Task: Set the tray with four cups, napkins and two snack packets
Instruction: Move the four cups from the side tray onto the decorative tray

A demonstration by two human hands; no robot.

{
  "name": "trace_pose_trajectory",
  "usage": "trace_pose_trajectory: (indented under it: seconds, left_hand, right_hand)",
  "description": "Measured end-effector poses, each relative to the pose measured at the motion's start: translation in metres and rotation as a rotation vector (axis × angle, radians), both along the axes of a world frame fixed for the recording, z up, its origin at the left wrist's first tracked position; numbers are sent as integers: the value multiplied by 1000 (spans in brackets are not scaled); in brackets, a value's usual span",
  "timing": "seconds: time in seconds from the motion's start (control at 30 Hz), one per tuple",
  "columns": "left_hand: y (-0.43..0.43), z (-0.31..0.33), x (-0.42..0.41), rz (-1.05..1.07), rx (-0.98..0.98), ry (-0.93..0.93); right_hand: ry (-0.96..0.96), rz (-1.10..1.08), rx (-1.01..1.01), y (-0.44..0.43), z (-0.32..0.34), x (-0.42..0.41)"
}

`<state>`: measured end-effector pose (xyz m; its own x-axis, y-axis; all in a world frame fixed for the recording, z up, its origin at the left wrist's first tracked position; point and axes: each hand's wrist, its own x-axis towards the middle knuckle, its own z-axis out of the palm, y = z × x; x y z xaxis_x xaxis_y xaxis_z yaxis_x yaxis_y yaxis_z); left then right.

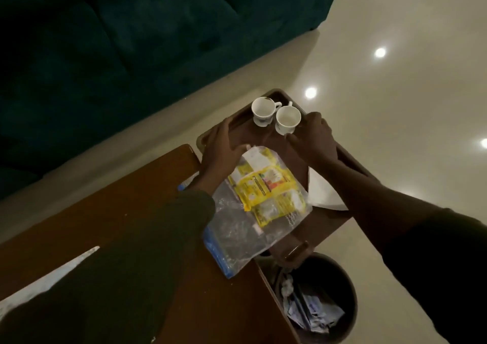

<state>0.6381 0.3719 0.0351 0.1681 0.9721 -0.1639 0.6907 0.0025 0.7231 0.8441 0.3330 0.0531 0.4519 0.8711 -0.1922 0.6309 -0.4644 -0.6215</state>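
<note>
A dark brown tray juts out past the corner of a wooden table. Two white cups stand at its far end, one to the left and one to the right, close together. A clear plastic bag holding a yellow snack packet lies across the tray's near half and the table edge. A white napkin shows under my right forearm. My left hand rests on the bag's far end, fingers spread. My right hand reaches beside the right cup, its fingers loosely curled.
A dark round waste bin with crumpled paper inside stands on the floor under the tray's near end. A dark green sofa fills the upper left. The pale glossy floor reflects ceiling lights to the right.
</note>
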Motion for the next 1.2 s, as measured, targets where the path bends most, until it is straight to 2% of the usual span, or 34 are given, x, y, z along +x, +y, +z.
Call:
trace_pose_trajectory:
  seconds: [0.3, 0.47, 0.7, 0.93, 1.2]
  left_hand:
    - [60, -27, 76, -8, 14, -47]
    - [84, -38, 101, -24, 6, 84]
    - [81, -44, 100, -34, 17, 154]
    - [56, -17, 66, 94, 95, -24]
    - [20, 31, -56, 148, 140, -52]
  right_hand:
    - [17, 16, 42, 42, -41, 10]
    - [1, 6, 45, 52, -55, 9]
    - [82, -18, 67, 46, -55, 8]
    - [43, -17, 152, 32, -24, -2]
    - [39, 131, 216, 23, 11, -90]
